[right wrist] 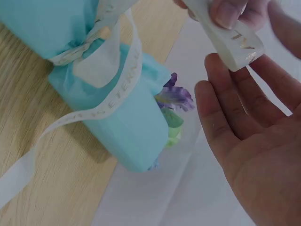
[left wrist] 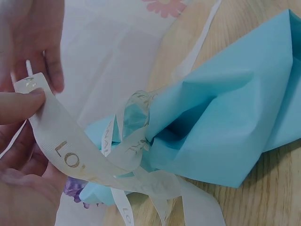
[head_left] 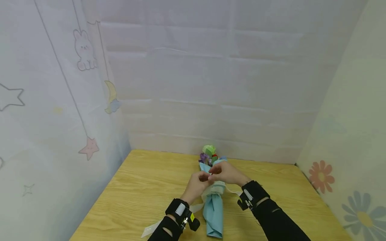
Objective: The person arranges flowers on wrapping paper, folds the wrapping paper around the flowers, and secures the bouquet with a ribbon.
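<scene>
A small bouquet [head_left: 213,214] in light blue wrapping lies on the table, flowers toward the back wall. Around its middle a cream ribbon [left wrist: 70,155] with gold lettering is tied. My left hand [head_left: 196,185] pinches a folded end of this ribbon between thumb and fingers, above the bouquet. Opposite it is my right hand [head_left: 228,172], its fingers [right wrist: 254,117] extended around the ribbon's loop and its thumb held apart. A purple flower [right wrist: 174,96] and a pale green bloom [head_left: 208,149] show past the wrapping's edge.
The wooden table [head_left: 144,187] ends at a pale back wall [head_left: 187,117]. Loose ribbon tails trail onto the tabletop, one [head_left: 150,229] at the front left. Printed side walls stand to left and right.
</scene>
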A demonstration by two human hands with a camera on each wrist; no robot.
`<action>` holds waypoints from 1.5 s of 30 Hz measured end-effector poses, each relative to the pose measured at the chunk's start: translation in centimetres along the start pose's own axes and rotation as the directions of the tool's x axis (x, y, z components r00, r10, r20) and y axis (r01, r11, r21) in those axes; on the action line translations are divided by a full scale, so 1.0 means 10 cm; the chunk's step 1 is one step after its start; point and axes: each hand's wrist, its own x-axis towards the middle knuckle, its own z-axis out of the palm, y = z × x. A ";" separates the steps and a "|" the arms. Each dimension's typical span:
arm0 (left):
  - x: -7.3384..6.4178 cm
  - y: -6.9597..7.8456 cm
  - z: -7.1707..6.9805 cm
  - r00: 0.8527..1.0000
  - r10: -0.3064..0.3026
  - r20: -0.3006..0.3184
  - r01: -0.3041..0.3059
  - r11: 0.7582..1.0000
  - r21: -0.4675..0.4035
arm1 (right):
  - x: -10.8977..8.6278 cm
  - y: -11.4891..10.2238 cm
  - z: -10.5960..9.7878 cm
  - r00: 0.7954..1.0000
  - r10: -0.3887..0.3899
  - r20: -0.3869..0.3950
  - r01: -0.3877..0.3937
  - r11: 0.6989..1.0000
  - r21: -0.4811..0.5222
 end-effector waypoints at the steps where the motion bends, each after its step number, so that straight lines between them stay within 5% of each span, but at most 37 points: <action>1: 0.01 0.00 0.00 1.000 -0.007 -0.003 0.007 1.000 -0.002 | -0.03 0.01 -0.01 1.000 0.003 -0.010 -0.003 1.000 -0.016; 10: 0.06 -0.07 -0.11 0.999 -0.032 0.000 0.032 0.998 0.051 | -0.21 0.03 0.02 0.985 0.059 -0.160 -0.068 0.996 -0.051; 15: 0.14 -0.07 -0.29 0.999 -0.029 -0.019 0.033 0.973 0.228 | -0.31 0.01 0.09 0.976 0.053 -0.211 -0.063 0.997 -0.045; 20: 0.24 -0.09 -0.35 0.995 -0.044 0.087 -0.006 0.861 0.508 | -0.41 0.02 0.18 0.972 0.045 -0.230 -0.055 0.998 -0.038; 26: 0.23 -0.31 -0.32 0.990 -0.020 0.143 -0.096 0.651 0.753 | -0.49 0.07 0.29 0.979 0.078 -0.189 -0.074 0.997 0.029; 28: 0.20 -0.39 -0.36 0.992 0.000 0.123 -0.095 0.636 0.766 | -0.47 0.10 0.32 0.978 0.087 -0.188 -0.080 0.996 0.048; 32: 0.18 -0.41 -0.46 0.996 0.055 0.067 -0.086 0.721 0.687 | -0.42 0.19 0.33 0.971 0.104 -0.215 -0.090 0.993 0.072; 37: 0.20 -0.21 -0.67 0.990 0.115 -0.083 -0.048 0.824 0.564 | -0.32 0.25 0.28 0.967 0.120 -0.225 -0.105 0.992 0.075; 39: 0.20 -0.07 -0.80 0.975 0.129 -0.181 -0.019 0.860 0.510 | -0.29 0.25 0.26 0.964 0.134 -0.229 -0.117 0.989 0.086; 45: 0.11 0.42 -1.13 0.887 0.166 -0.430 -0.058 0.966 0.253 | -0.24 0.24 0.16 0.939 0.198 -0.281 -0.166 0.977 0.133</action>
